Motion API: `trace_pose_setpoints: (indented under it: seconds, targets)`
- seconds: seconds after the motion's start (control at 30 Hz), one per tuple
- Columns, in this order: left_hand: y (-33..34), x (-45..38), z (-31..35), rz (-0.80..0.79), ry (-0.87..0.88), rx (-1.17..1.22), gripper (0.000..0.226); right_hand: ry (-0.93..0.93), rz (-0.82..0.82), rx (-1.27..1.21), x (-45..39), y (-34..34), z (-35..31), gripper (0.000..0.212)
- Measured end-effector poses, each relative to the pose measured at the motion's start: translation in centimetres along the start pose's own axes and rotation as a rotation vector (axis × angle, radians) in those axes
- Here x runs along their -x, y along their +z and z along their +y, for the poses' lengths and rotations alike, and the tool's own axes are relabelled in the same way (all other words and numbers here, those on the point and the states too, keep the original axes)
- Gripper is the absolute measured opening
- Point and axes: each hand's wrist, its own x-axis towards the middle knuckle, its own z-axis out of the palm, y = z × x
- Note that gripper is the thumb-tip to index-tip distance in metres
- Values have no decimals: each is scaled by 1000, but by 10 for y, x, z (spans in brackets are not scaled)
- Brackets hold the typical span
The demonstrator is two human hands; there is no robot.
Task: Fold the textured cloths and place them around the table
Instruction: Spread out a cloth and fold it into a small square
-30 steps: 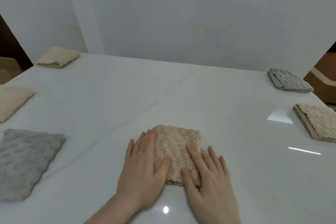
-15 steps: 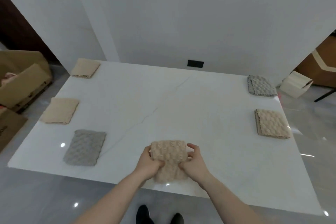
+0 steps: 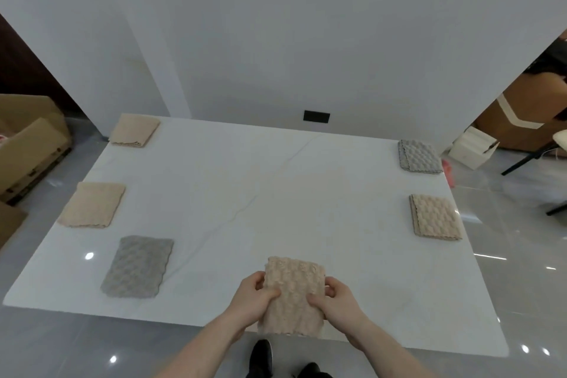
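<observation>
Along the left edge of the white table (image 3: 276, 193) lie three folded cloths, each just inside the rim: a beige cloth at the far corner (image 3: 135, 131), a second beige cloth midway (image 3: 92, 204), and a grey cloth nearest the person (image 3: 138, 267). Left of the table, on the glossy floor, stand open cardboard boxes (image 3: 30, 138), close to that side.

The middle of the tabletop is bare from the far edge to the near one, crossed only by a thin grey vein.

At the near edge the left hand (image 3: 250, 298) grips the left side of a folded beige cloth (image 3: 293, 294), thumb on top and fingers curled underneath. The right hand (image 3: 336, 299) pinches the right side the same way. The cloth's lower end hangs past the table's near rim, above the person's dark shoes (image 3: 260, 357).

Along the right edge lie two more folded cloths: a grey one at the far corner (image 3: 420, 156), reaching the rim, and a beige one (image 3: 435, 217) nearer, also close to the rim. The space from that one down to the near right corner is open.

That makes six cloths: four beige, two grey. To the right, off the table, sits a small white box (image 3: 472, 147). A black plate (image 3: 316, 116) is set in the wall behind the table. No writing can be read anywhere.
</observation>
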Motion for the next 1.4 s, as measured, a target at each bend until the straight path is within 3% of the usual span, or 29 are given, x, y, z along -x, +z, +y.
trace_pose_setpoints:
  seconds: [0.33,0.73,0.87,1.13,1.4]
  targets:
    - [76,-19,34,-74,9,-111,24,-43,26,76,-18,-87,0,24]
    - [233,-39,36,69,14,-70,23,29,-61,132,-50,-239,43,26]
    - [258,-43,33,94,60,-114,26,54,-53,177,-56,-257,53,33]
    - [287,-71,39,22,66,-180,35,43,73,304,-68,-274,62,26]
    - [307,-79,39,0,97,-211,63,64,53,406,-81,-293,71,55]
